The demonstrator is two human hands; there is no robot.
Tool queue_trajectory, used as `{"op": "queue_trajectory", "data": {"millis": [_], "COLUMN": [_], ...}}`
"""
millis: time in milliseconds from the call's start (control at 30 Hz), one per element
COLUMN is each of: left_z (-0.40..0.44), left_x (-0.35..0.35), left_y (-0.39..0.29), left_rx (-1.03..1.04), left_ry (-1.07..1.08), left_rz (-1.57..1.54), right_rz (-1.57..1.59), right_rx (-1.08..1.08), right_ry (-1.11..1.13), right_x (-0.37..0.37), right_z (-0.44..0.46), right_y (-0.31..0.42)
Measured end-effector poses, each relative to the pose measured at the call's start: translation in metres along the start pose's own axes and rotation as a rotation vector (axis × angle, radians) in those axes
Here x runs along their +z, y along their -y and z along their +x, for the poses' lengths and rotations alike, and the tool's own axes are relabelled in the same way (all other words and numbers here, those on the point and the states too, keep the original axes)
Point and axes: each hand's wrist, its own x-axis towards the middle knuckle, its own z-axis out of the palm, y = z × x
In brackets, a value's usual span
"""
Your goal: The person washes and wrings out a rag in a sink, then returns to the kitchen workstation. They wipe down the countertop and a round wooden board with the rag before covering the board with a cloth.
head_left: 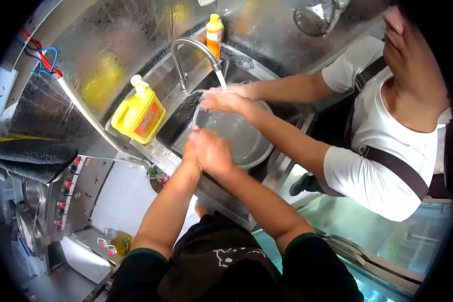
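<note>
My left hand and my right hand are pressed together over the near edge of the sink; motion blur smears their fingers. Beyond them, a large round basin sits in the sink. Water runs from the curved faucet onto the hands of another person, held one against the other above the basin. A yellow jug with a pump top stands on the sink's left rim, and an orange-yellow bottle is behind the faucet.
The other person, in a white shirt, stands at the right. A dark cloth hangs at the left above a panel with red knobs. A white pipe runs down the wall. A glass-topped counter is at the lower right.
</note>
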Motion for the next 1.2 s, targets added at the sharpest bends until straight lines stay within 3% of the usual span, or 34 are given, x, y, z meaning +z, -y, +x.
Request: {"op": "queue_trajectory", "data": {"millis": [33, 67, 100, 133, 167, 267, 367, 400, 467, 533, 567, 600, 633, 667, 733, 767, 800, 867, 900, 967, 1067, 1100, 1167, 1200], "left_z": [0.010, 0.020, 0.021, -0.005, -0.012, -0.030, -0.046, -0.041, -0.016, 0.025, 0.033, 0.043, 0.044, 0.047, -0.024, -0.046, -0.025, -0.015, -0.007, 0.007, -0.031, -0.028, -0.021, -0.032], "left_x": [-0.015, -0.026, -0.027, 0.001, 0.002, 0.012, 0.007, 0.003, -0.008, -0.028, -0.027, -0.037, -0.040, -0.034, 0.008, 0.019, 0.002, 0.001, 0.003, -0.006, 0.008, 0.010, 0.014, 0.019], "left_y": [0.011, 0.023, 0.032, 0.027, 0.026, 0.009, -0.014, -0.013, -0.012, -0.003, -0.005, -0.011, -0.022, -0.026, -0.037, -0.039, -0.017, -0.025, -0.029, -0.020, -0.043, -0.042, -0.038, -0.051], "left_rx": [-0.018, -0.044, -0.075, -0.038, -0.106, -0.300, -0.337, -0.267, -0.179, -0.087, -0.074, -0.196, -0.318, -0.403, -0.262, -0.188, -0.181, -0.148, -0.122, -0.125, -0.274, -0.303, -0.366, -0.338], "left_ry": [0.059, 0.126, 0.195, 0.134, 0.175, 0.283, 0.422, 0.404, 0.306, 0.281, 0.234, 0.271, 0.309, 0.329, 0.202, 0.141, 0.321, 0.265, 0.240, 0.503, 0.436, 0.516, 0.673, 0.498], "left_rz": [-0.085, -0.162, -0.242, -0.014, -0.068, -0.237, -0.071, 0.109, 0.047, -0.065, -0.055, 0.065, 0.189, 0.223, 0.242, 0.251, 0.260, 0.297, 0.302, 0.016, 0.189, 0.138, 0.019, 0.039], "right_rz": [0.184, 0.192, 0.093, 0.004, -0.080, 0.208, 0.613, 0.562, 0.550, 0.568, 0.333, 0.408, 0.135, 0.164, -0.146, -0.480, -0.387, -0.207, -0.186, -0.139, -0.396, -0.485, -0.174, -0.016], "right_rx": [-0.239, -0.241, -0.021, 0.190, 0.399, 0.253, 0.445, 0.419, 0.388, 0.598, 0.363, 0.002, -0.120, -0.071, 0.083, 0.188, 0.321, 0.560, 0.390, 0.073, 0.062, 0.056, 0.399, 0.555], "right_ry": [-0.168, -0.187, -0.078, 0.036, 0.149, -0.190, -0.081, -0.094, -0.191, -0.013, 0.006, -0.068, -0.011, -0.100, -0.065, 0.068, 0.053, 0.014, -0.077, -0.243, -0.344, -0.381, -0.265, -0.203], "right_x": [-0.007, 0.001, -0.010, -0.022, -0.029, -0.008, -0.029, -0.038, -0.042, -0.067, -0.051, -0.045, -0.027, -0.020, -0.008, -0.011, -0.020, -0.041, -0.036, -0.008, -0.008, -0.019, -0.035, -0.049], "right_z": [-0.014, -0.016, -0.004, 0.013, 0.023, 0.025, 0.027, 0.027, 0.024, 0.016, 0.000, -0.017, -0.029, -0.027, -0.005, 0.015, 0.020, 0.033, 0.029, 0.000, 0.005, 0.012, 0.018, 0.024], "right_y": [0.011, -0.006, -0.021, -0.039, -0.047, -0.081, -0.072, -0.061, -0.043, 0.014, 0.028, 0.052, 0.062, 0.060, 0.024, -0.008, -0.006, 0.006, 0.015, 0.044, -0.023, -0.031, -0.034, -0.033]}}
